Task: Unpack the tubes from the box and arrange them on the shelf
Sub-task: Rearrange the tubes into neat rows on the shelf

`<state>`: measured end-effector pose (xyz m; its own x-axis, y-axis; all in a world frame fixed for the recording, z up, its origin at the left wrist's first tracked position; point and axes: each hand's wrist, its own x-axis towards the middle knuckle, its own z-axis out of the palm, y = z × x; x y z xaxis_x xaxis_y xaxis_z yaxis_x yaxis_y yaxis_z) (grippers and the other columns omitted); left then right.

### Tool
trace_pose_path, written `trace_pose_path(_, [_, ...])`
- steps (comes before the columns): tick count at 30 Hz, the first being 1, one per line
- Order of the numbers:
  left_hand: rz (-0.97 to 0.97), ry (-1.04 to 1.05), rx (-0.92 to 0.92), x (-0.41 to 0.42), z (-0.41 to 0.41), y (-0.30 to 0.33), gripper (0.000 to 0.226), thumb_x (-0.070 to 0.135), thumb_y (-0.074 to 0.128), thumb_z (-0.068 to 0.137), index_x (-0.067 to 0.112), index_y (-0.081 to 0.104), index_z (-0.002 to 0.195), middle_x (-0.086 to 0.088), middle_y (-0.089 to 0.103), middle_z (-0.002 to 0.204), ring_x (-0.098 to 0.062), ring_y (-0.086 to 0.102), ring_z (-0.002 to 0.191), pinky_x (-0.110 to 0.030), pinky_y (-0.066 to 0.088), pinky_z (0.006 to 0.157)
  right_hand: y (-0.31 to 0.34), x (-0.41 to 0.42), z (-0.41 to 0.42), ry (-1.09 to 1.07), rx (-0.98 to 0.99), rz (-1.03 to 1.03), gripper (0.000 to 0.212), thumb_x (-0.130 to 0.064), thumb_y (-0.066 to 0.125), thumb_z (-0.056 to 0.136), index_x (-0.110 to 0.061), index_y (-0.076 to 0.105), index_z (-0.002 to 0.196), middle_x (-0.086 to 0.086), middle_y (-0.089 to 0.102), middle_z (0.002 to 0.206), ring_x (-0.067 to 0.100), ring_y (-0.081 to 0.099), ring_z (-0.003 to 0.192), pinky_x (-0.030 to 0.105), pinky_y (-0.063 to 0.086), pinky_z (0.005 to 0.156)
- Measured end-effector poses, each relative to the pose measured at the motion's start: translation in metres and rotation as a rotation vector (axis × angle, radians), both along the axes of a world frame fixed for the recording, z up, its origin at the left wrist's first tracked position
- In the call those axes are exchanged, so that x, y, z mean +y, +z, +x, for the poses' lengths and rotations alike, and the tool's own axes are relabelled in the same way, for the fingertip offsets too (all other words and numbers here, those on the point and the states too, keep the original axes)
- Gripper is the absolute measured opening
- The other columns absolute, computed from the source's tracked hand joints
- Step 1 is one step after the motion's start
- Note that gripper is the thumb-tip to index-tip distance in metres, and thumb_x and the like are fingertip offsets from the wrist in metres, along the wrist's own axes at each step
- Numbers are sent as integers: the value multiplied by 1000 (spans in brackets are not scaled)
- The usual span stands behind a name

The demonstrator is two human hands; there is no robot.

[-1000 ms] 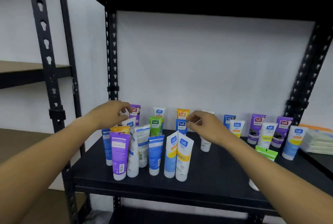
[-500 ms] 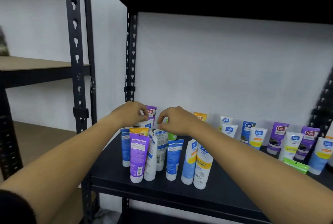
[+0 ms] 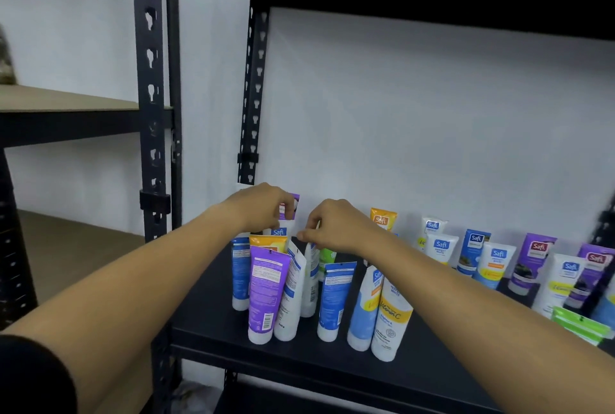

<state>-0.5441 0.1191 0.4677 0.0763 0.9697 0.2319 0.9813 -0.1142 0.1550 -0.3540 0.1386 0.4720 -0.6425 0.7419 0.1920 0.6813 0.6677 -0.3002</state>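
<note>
Many Safi tubes stand cap-down on the black shelf. At its left end is a tight cluster: a purple tube, a leaning white tube, a blue tube and a Vitamin C tube. My left hand grips the top of a purple-topped tube at the back of the cluster. Just right of it, my right hand pinches the top edge of a white tube in the cluster's middle. The box is not in view.
A row of upright tubes runs along the back towards the right, from an orange one to purple ones. A green tube lies flat at the right. Black uprights stand left; another shelf board caps the space above.
My right hand has moved left from the middle tubes to the white tube in the left cluster. The left hand has stayed on the back tube. The view has swung left.
</note>
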Motion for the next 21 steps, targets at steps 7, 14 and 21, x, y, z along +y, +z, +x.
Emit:
trace_pose_path(7, [3,-60,-48,0,-8,-6,24,17,70,88,35,59,99,6,65,94,-12,64,84,-34,57,78,9,8,5,7,-119,21,17,-14,74,85,-21,65,97,-5,53,107,16,57,95,20,47,66])
trace_pose_path(14, [-5,-92,-12,0,-11,-7,26,18,70,88,29,61,110,8,63,95,-10,62,82,-28,54,74,7,16,4,-16,-185,39,35,-15,75,85,-13,66,119,6,64,124,20,63,103,19,48,67])
trace_pose_path(21, [143,56,-49,6,-26,-4,19,14,68,89,26,64,103,2,67,108,-15,60,90,-28,48,69,3,22,4,-28,-176,76,30,-13,76,83,-17,68,112,5,67,118,17,62,93,23,53,69])
